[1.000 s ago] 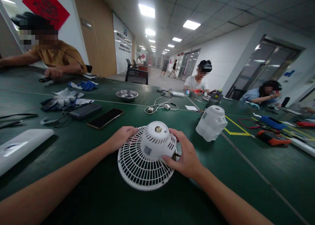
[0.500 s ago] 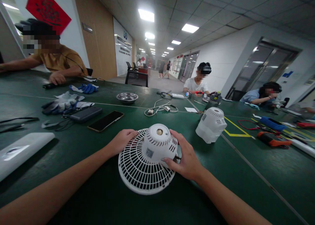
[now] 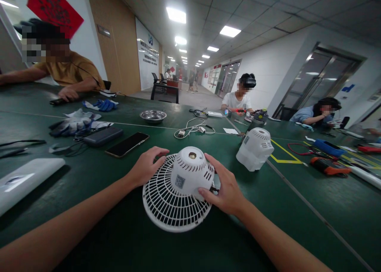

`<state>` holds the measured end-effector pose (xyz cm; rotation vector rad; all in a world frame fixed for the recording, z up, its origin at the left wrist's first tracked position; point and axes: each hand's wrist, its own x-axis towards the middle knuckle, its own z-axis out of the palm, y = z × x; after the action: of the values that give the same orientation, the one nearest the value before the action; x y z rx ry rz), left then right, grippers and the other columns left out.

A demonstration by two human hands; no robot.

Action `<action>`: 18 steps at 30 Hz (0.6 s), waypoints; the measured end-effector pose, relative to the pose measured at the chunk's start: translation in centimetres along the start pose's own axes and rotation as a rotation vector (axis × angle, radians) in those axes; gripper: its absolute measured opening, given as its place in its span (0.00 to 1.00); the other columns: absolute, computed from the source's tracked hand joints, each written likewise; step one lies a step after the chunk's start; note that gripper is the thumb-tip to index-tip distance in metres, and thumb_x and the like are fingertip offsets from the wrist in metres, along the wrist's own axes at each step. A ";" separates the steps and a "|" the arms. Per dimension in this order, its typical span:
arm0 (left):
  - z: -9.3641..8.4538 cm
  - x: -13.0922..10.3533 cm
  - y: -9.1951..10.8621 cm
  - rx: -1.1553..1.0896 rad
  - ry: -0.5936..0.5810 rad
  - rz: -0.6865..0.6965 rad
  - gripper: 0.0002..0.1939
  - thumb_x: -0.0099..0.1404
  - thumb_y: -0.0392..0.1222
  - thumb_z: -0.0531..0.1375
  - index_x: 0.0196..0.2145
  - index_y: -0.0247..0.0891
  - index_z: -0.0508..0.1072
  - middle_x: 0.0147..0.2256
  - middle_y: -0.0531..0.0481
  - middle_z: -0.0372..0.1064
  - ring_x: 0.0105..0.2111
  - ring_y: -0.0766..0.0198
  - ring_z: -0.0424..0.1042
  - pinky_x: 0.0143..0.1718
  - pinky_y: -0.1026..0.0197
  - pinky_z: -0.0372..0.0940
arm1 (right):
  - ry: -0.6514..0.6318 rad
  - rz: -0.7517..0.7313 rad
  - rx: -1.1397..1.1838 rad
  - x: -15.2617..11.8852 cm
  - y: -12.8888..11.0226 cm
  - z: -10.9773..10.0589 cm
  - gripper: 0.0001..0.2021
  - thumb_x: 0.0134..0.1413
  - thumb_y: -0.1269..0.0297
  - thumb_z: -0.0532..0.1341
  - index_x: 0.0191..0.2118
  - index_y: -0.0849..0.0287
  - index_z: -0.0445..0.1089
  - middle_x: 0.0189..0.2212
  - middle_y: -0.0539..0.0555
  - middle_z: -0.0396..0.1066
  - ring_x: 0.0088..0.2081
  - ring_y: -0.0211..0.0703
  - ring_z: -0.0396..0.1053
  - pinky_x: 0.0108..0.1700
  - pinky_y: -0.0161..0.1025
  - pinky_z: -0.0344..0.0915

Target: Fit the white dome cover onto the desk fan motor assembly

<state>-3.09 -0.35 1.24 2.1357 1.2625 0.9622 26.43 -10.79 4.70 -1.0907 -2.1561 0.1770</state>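
A white fan grille [image 3: 174,212] lies on the green table, with a white vented motor housing [image 3: 190,172] standing on it. The housing has a round hole on top and a grey label on its side. My right hand [image 3: 224,186] grips the housing from the right, thumb in front and fingers behind. At the grille's upper left edge is my left hand [image 3: 149,164], its thumb and fingers apart, with nothing held between them.
A second white housing [image 3: 255,149] stands to the right. Beyond the grille are a phone [image 3: 127,145], a power bank [image 3: 103,136], gloves [image 3: 73,123], a metal bowl [image 3: 152,116] and white cables [image 3: 195,131]. A multimeter [image 3: 330,166] lies far right. Three people sit around the table.
My left hand has loosened from the grille's edge, and its fingers have lifted and spread. My right hand keeps its grip on the housing.
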 end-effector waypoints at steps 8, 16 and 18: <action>-0.7 -0.6 3.2 -0.084 -0.203 0.186 0.22 0.71 0.54 0.51 0.52 0.42 0.75 0.49 0.45 0.73 0.50 0.50 0.69 0.52 0.49 0.63 | 0.012 0.056 0.030 0.2 0.4 0.0 0.42 0.56 0.54 0.65 0.72 0.46 0.45 0.66 0.60 0.60 0.62 0.61 0.64 0.62 0.65 0.62; -0.5 -1.0 4.5 0.089 -0.346 0.300 0.35 0.62 0.66 0.60 0.59 0.43 0.70 0.56 0.41 0.68 0.55 0.40 0.63 0.56 0.40 0.60 | -0.046 0.042 0.061 0.4 0.3 -0.3 0.44 0.56 0.53 0.66 0.72 0.44 0.43 0.67 0.58 0.59 0.64 0.62 0.62 0.63 0.67 0.61; -0.4 -1.0 4.7 0.128 -0.346 0.301 0.34 0.60 0.66 0.62 0.57 0.43 0.72 0.55 0.40 0.69 0.55 0.39 0.63 0.56 0.39 0.60 | -0.072 0.035 0.071 0.4 0.4 -0.4 0.45 0.56 0.53 0.66 0.73 0.44 0.42 0.68 0.58 0.58 0.65 0.62 0.61 0.64 0.67 0.60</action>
<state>-1.14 -3.36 4.46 2.5086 0.8718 0.5950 26.78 -10.35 5.05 -1.0968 -2.1781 0.3111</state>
